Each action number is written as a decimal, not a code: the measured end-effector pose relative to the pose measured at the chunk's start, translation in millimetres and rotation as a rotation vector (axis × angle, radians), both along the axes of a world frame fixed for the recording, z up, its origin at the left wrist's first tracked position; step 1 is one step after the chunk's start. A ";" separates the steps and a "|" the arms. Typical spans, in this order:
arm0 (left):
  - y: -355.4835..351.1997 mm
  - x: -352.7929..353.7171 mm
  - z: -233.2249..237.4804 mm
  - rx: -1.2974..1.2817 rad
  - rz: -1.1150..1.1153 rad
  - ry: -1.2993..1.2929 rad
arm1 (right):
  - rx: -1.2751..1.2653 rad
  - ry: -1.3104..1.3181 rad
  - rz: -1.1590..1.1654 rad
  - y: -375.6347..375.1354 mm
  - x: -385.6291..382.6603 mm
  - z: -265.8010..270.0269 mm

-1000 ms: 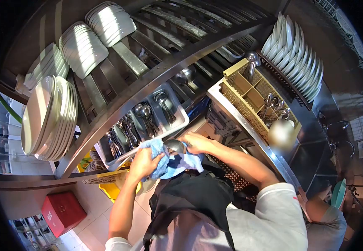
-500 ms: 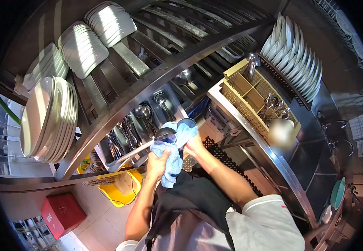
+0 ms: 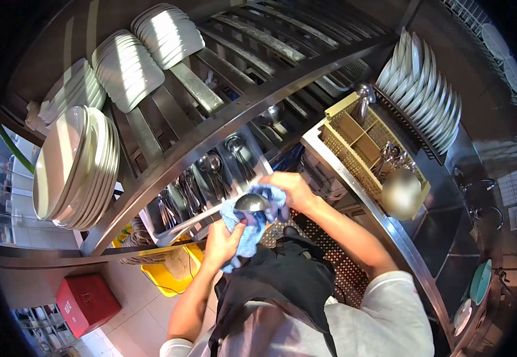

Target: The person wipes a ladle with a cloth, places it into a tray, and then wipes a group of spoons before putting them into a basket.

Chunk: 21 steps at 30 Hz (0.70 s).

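A blue cloth (image 3: 247, 243) is bunched between my two hands, in front of the dark apron. On top of it lies the dark, rounded bowl of a ladle or large spoon (image 3: 252, 203). My left hand (image 3: 223, 243) is closed round the cloth below the bowl, thumb on top. My right hand (image 3: 291, 189) grips the cloth's upper right end, its fingers partly hidden. Just beyond my hands, a steel tray (image 3: 252, 140) holds spoons and other cutlery in compartments.
A yellow cutlery basket (image 3: 344, 149) stands on the right counter, with a rack of upright plates (image 3: 419, 89) behind. White dishes (image 3: 127, 71) and oval plates (image 3: 62, 166) sit on the slatted shelf. Below left are a yellow bin (image 3: 164, 282) and a red box (image 3: 87, 303).
My right hand has moved up and over the cloth's right end. Two dark rounded bowls showed at the cloth before; now one shows. The view has shifted slightly.
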<state>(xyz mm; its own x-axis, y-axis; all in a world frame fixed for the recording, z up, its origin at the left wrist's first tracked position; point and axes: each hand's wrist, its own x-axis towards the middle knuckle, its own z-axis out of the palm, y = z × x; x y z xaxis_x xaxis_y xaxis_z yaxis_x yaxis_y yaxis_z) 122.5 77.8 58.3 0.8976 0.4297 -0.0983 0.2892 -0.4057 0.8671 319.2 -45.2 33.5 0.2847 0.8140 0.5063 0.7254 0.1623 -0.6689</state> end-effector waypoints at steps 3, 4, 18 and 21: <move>-12.6 5.4 -20.0 -0.274 0.185 -0.092 | 0.254 0.303 -0.419 11.0 -17.3 -4.7; -16.5 11.3 -22.7 -0.325 0.235 -0.059 | 0.386 0.578 -0.579 25.1 -26.8 -10.5; -26.5 17.4 -38.4 -0.361 0.364 -0.066 | 0.387 1.144 -0.253 19.8 -18.3 -30.7; -32.6 29.4 -25.8 -0.313 0.338 -0.152 | 0.679 1.632 -0.393 43.9 -37.3 -33.2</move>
<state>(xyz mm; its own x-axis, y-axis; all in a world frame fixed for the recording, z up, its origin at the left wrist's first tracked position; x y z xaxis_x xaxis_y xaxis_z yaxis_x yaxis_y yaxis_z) 151.9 45.2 32.5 0.7272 0.6703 -0.1482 0.2202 -0.0233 0.9752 281.9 -1.3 0.4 0.8861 0.3772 -0.2694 -0.4625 0.6807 -0.5681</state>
